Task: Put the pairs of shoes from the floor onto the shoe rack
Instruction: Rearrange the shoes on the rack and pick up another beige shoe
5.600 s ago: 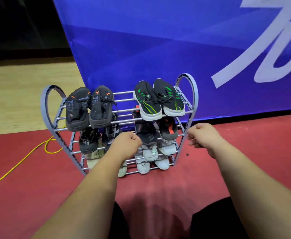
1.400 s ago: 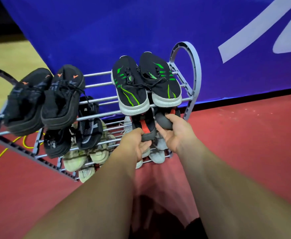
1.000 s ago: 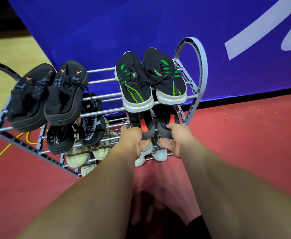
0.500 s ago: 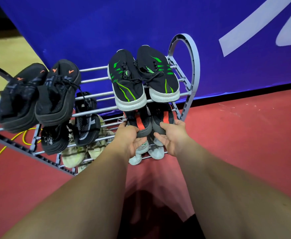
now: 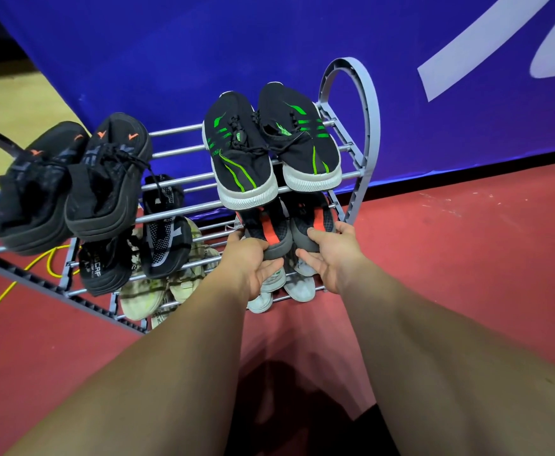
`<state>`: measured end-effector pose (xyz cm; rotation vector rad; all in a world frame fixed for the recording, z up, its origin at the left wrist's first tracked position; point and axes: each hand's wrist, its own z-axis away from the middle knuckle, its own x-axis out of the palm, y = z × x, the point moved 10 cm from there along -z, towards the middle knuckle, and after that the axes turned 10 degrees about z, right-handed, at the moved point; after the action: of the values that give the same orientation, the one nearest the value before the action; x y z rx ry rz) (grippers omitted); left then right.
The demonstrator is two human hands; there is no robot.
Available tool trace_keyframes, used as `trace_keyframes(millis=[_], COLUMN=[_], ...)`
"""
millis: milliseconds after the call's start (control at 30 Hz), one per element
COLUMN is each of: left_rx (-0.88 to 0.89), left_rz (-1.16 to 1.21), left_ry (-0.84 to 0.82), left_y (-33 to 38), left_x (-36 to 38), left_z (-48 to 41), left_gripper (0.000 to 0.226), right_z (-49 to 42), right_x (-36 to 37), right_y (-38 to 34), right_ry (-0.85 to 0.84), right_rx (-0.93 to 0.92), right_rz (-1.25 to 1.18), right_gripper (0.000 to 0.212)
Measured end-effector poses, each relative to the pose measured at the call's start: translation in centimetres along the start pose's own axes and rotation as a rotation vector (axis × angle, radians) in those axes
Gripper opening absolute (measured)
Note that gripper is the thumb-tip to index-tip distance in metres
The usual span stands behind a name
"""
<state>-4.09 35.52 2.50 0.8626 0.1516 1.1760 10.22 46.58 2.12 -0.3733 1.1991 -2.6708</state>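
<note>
The red floor [image 5: 466,274] runs under my arms up to the shoe rack [image 5: 367,126]. My left hand [image 5: 253,263] and right hand [image 5: 333,255] each grip a heel of the grey-and-orange pair [image 5: 271,232] on the rack's second shelf, right end. Behind the rack hangs a blue banner [image 5: 203,44]; wooden floor [image 5: 9,93] lies beyond its left end.

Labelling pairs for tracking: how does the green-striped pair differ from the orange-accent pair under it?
Green-striped pair: green lines, white soles; orange-accent pair: orange panel, grey soles. Green-striped pair lies untouched on the top tier; orange-accent pair is one tier down, left hand and right hand each holding a heel. Shared: dark uppers, heels toward camera, right end of the shoe rack.
</note>
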Motion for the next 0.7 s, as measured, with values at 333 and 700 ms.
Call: trace_keyframes(millis=[333,700], left_rx=[-0.024,-0.053], left_rz=[-0.051,-0.274], left_ry=[-0.005,0.029], left_y=[-0.1,3.5], left_x=[-0.2,-5.0], left_z=[-0.3,2.9], left_gripper=[0.044,0.019], right_z=[0.5,5.1], right_x=[-0.4,-2.5], right_y=[-0.5,-5.9], right_ry=[0.019,0.231], right_rx=[0.019,-0.105], right_rz=[0.106,0.613], right_gripper=[0.053,0.038])
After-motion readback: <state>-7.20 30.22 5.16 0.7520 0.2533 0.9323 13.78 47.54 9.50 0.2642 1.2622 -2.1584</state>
